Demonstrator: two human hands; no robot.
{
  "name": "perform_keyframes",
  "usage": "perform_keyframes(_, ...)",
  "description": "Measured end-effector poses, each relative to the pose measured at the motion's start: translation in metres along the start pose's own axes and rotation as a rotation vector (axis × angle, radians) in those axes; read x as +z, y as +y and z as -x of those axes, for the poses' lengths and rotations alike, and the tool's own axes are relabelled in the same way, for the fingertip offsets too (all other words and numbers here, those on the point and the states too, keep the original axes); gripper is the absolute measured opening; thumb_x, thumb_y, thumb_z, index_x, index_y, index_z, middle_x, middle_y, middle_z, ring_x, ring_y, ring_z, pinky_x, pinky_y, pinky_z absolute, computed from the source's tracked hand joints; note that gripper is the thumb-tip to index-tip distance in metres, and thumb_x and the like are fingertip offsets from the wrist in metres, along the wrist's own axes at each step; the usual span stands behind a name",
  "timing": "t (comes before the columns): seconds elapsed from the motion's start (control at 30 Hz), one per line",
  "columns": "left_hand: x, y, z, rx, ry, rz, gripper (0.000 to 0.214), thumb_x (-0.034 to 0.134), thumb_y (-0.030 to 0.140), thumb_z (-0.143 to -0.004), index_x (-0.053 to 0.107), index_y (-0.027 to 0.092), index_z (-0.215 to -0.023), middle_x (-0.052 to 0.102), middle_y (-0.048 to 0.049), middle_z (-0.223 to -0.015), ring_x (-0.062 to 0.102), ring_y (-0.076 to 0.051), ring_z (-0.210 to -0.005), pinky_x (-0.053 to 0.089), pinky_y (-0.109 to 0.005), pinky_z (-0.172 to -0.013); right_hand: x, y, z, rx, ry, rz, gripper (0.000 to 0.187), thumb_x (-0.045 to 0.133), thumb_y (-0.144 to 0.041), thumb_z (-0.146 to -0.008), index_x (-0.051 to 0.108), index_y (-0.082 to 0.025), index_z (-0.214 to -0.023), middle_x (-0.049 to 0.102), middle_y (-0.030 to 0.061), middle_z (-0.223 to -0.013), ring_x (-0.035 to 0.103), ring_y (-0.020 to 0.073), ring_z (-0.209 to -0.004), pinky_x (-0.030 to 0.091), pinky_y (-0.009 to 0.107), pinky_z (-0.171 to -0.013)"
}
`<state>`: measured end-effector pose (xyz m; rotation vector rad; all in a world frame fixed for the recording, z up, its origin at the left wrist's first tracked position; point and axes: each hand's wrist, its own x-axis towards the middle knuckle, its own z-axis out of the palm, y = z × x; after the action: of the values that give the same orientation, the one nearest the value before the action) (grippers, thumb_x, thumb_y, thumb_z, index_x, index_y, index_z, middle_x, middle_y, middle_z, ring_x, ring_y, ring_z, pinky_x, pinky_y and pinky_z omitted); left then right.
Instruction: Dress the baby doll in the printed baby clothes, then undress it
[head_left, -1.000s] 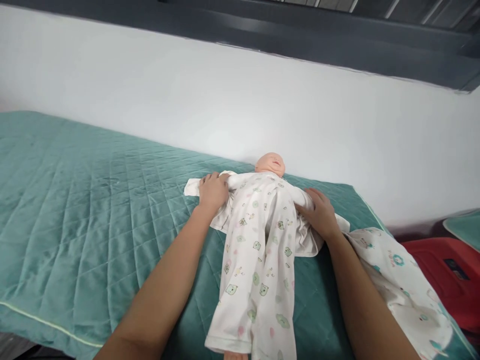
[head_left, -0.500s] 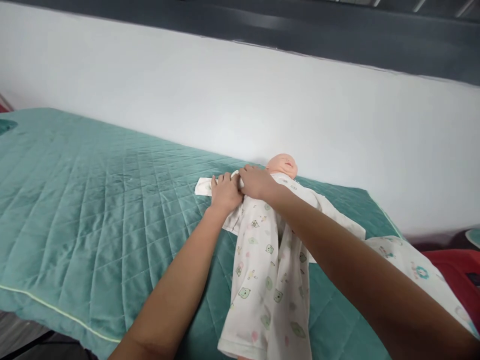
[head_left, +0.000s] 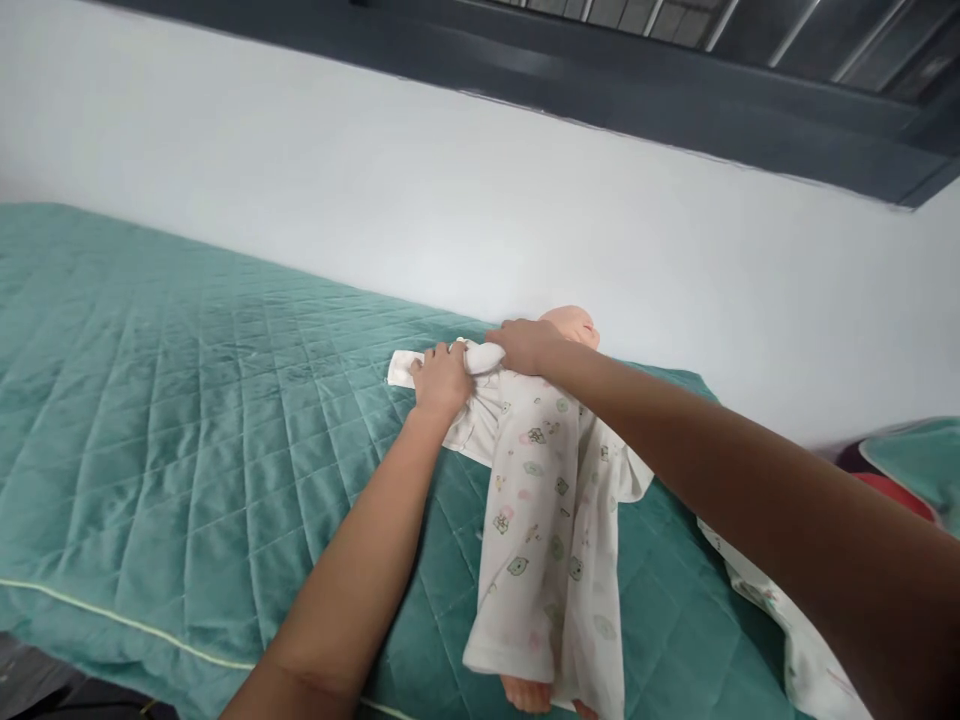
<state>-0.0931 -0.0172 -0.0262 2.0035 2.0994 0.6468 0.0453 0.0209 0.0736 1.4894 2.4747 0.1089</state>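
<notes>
A baby doll lies on its back, tilted to one side, with its head towards the wall. It wears printed white trousers and a white top. My left hand is closed around the top's sleeve, whose cuff sticks out to the left. My right hand is closed at the doll's shoulder, fingers curled over the top's cloth; its fingertips are partly hidden. A smooth white upper arm of the doll shows between both hands. Bare doll feet poke out below the trousers.
Green quilted bedding spreads under the doll. A white wall rises behind it, below a dark window frame. Printed white cloth lies at right, partly behind my forearm, near a red object.
The doll has tipped to the right and its head has turned. My hands have moved slightly apart, baring the white upper arm between them. The feet have come into view as the camera shifted.
</notes>
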Motion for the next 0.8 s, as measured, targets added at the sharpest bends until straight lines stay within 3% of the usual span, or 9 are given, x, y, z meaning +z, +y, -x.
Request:
perform_keyframes(0.2, -0.005, -0.005, 0.010, -0.053, 0.038, 0.011, 0.036, 0.057, 0.028, -0.088, 0.057, 0.024, -0.124, 0.064, -0.0138, -0.126, 0.056, -0.035, -0.122, 0.044, -0.053, -0.101, -0.012, 0.022, 0.022, 0.099, -0.001, 0.012, 0.028, 0.062, -0.028, -0.084, 0.070, -0.027, -0.111, 0.068, 0.0103, -0.105, 0.064, 0.0289, -0.095, 0.046, 0.045, -0.085)
perform_keyframes(0.4, -0.004, -0.009, 0.008, -0.095, 0.034, 0.021, 0.033, 0.059, 0.033, -0.087, 0.060, 0.021, -0.118, 0.064, -0.0152, -0.127, 0.056, -0.036, -0.124, 0.045, -0.051, -0.100, -0.012, 0.035, 0.032, 0.126, 0.104, -0.095, 0.024, 0.063, -0.043, -0.087, 0.073, -0.028, -0.103, 0.066, 0.0096, -0.096, 0.060, 0.0313, -0.105, 0.044, 0.051, -0.089)
perform_keyframes(0.8, 0.003, -0.020, -0.008, -0.176, 0.020, 0.126, 0.030, 0.053, 0.032, -0.092, 0.062, 0.024, -0.120, 0.070, -0.0107, -0.126, 0.060, -0.031, -0.123, 0.040, -0.050, -0.107, -0.009, 0.039, 0.036, 0.094, 0.061, -0.141, 0.024, 0.059, -0.030, -0.098, 0.065, -0.009, -0.106, 0.067, 0.0084, -0.107, 0.058, 0.0178, -0.106, 0.040, 0.037, -0.095)
